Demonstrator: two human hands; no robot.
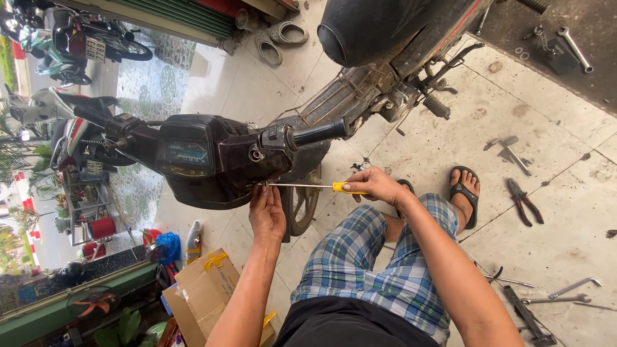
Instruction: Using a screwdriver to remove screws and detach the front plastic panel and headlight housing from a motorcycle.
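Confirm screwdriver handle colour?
Yellow; the screwdriver handle sits in the right hand, head view.

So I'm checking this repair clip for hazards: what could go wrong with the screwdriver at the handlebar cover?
The right hand drives a yellow-handled screwdriver whose tip sits right by the left hand's fingers under the handlebar cover; a slip could jab them. The person wears open sandals, with pliers and wrenches loose on the floor nearby, so tripping or a stubbed foot seems possible.

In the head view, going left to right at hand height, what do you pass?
Instrument cluster → left hand → screwdriver → right hand → sandalled foot → pliers
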